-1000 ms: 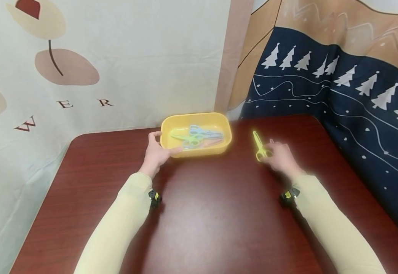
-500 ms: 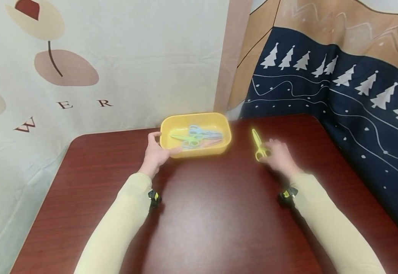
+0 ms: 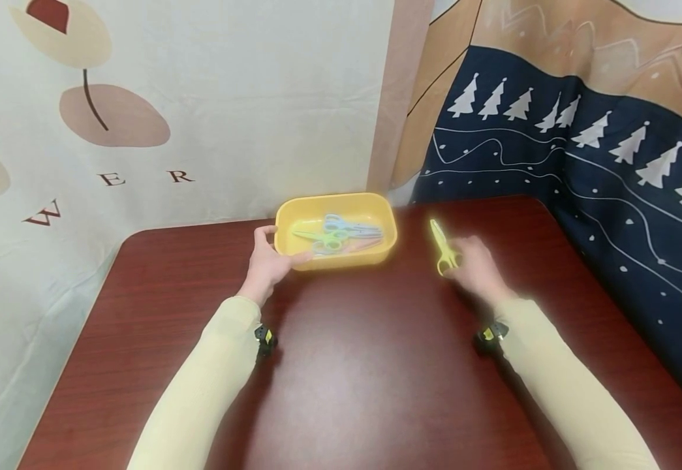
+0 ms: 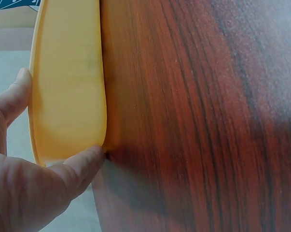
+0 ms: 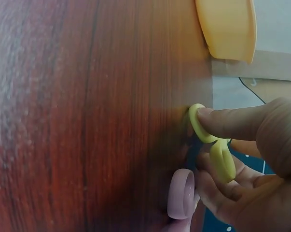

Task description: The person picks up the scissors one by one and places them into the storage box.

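At the back of the table, my left hand (image 3: 267, 264) holds the left end of a yellow plastic bin (image 3: 335, 262). In the left wrist view its thumb and a finger touch the bin's wall (image 4: 70, 87). Inside the bin lie several pairs of scissors: light green ones (image 3: 329, 241), pale blue ones (image 3: 337, 225) and a pinkish pair (image 3: 364, 245). To the right of the bin, my right hand (image 3: 477, 266) pinches yellow scissors (image 3: 443, 248) by the handle, blades pointing away. The right wrist view shows the thumb on one handle loop (image 5: 197, 123).
Beside the right hand, a pink handle loop (image 5: 181, 193) stands near the tabletop, mostly hidden in the head view. Behind the reddish-brown table (image 3: 341, 365) hang a pale printed curtain (image 3: 247, 117) and a dark blue cloth (image 3: 505, 156) with white trees.
My right hand has shifted slightly left and away from me, with the yellow scissors moving along. The left hand and the bin stay where they were.
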`<act>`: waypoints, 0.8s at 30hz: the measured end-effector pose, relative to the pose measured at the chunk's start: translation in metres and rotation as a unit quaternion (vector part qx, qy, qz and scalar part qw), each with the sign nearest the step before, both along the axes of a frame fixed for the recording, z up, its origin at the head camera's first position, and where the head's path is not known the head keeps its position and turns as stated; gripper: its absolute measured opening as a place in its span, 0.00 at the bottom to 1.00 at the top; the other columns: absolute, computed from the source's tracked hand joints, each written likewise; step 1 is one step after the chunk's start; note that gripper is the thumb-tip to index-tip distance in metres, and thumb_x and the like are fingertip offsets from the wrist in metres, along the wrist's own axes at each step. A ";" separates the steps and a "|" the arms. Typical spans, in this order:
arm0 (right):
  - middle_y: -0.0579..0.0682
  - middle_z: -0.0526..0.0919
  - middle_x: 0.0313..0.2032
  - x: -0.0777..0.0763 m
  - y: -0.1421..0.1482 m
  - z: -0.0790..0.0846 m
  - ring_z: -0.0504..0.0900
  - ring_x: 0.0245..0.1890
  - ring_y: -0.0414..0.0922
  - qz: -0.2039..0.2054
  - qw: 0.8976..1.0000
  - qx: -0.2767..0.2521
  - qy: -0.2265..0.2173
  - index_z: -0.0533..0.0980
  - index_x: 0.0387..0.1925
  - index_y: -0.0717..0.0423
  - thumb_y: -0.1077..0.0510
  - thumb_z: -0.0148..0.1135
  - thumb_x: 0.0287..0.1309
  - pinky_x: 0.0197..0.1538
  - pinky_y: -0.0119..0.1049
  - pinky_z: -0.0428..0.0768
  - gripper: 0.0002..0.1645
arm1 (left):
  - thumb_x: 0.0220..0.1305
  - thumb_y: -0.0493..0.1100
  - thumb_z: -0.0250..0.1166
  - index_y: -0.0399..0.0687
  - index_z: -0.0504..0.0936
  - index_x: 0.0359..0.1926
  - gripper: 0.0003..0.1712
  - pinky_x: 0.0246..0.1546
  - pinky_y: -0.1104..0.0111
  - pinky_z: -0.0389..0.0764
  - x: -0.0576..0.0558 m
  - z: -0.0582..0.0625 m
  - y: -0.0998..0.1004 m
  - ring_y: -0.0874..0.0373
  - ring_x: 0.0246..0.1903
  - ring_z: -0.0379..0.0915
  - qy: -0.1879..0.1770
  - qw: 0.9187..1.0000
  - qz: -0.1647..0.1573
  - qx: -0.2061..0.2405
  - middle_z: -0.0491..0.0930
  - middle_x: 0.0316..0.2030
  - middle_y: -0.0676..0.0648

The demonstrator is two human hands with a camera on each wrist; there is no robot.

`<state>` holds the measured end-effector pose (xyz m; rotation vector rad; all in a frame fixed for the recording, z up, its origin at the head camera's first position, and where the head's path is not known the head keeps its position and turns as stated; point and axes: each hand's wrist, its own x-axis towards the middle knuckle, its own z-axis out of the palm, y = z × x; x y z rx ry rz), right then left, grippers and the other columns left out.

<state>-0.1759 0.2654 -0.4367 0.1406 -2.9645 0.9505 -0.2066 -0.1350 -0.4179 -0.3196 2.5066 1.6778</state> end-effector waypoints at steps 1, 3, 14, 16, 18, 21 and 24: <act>0.70 0.73 0.60 0.000 0.000 0.000 0.76 0.55 0.64 -0.002 1.000 -0.004 -0.001 0.71 0.67 0.71 0.68 0.70 0.51 0.60 0.61 0.76 0.39 | 0.50 0.43 0.82 0.53 0.53 0.75 0.59 0.57 0.57 0.73 0.000 0.000 0.000 0.44 0.54 0.70 0.000 1.000 0.000 0.000 0.70 0.61 0.34; 0.69 0.73 0.60 -0.001 -0.001 0.000 0.76 0.55 0.64 -0.008 1.000 -0.013 -0.006 0.72 0.65 0.71 0.68 0.70 0.52 0.59 0.60 0.77 0.37 | 0.50 0.43 0.82 0.53 0.53 0.75 0.59 0.56 0.57 0.74 0.000 0.000 0.000 0.43 0.54 0.71 0.000 1.000 0.001 0.001 0.71 0.61 0.34; 0.68 0.74 0.59 0.000 -0.002 -0.002 0.79 0.53 0.63 -0.020 0.999 -0.027 0.010 0.76 0.60 0.70 0.67 0.70 0.54 0.56 0.59 0.79 0.30 | 0.52 0.42 0.81 0.53 0.52 0.75 0.58 0.58 0.55 0.73 0.002 0.003 0.001 0.43 0.56 0.70 -0.003 1.000 0.004 0.005 0.69 0.62 0.35; 0.67 0.75 0.58 0.000 -0.002 -0.003 0.79 0.53 0.63 -0.022 0.999 -0.031 0.015 0.77 0.59 0.69 0.66 0.70 0.54 0.56 0.60 0.79 0.30 | 0.52 0.41 0.81 0.53 0.52 0.75 0.58 0.60 0.54 0.73 0.002 0.003 0.001 0.43 0.57 0.70 -0.005 1.000 0.003 0.007 0.68 0.64 0.35; 0.66 0.76 0.57 -0.001 -0.003 -0.003 0.79 0.52 0.62 -0.024 0.999 -0.037 0.019 0.77 0.58 0.68 0.67 0.70 0.54 0.56 0.59 0.79 0.28 | 0.53 0.41 0.81 0.53 0.51 0.75 0.58 0.62 0.53 0.73 0.002 0.003 0.001 0.43 0.59 0.69 -0.007 1.000 0.002 0.011 0.68 0.65 0.35; 0.64 0.78 0.53 -0.002 -0.002 -0.003 0.79 0.49 0.60 -0.027 0.998 -0.045 0.022 0.78 0.57 0.67 0.67 0.70 0.53 0.54 0.57 0.79 0.27 | 0.53 0.40 0.81 0.52 0.51 0.76 0.58 0.63 0.52 0.72 0.002 0.003 0.001 0.42 0.61 0.69 -0.007 1.000 0.001 0.014 0.67 0.67 0.35; 0.63 0.79 0.49 -0.002 0.000 0.000 0.81 0.40 0.56 -0.035 0.997 -0.063 0.008 0.76 0.59 0.66 0.68 0.68 0.54 0.44 0.52 0.83 0.29 | 0.52 0.40 0.81 0.52 0.51 0.76 0.59 0.63 0.53 0.73 0.002 0.003 0.001 0.43 0.61 0.69 -0.005 1.000 0.001 0.014 0.67 0.67 0.35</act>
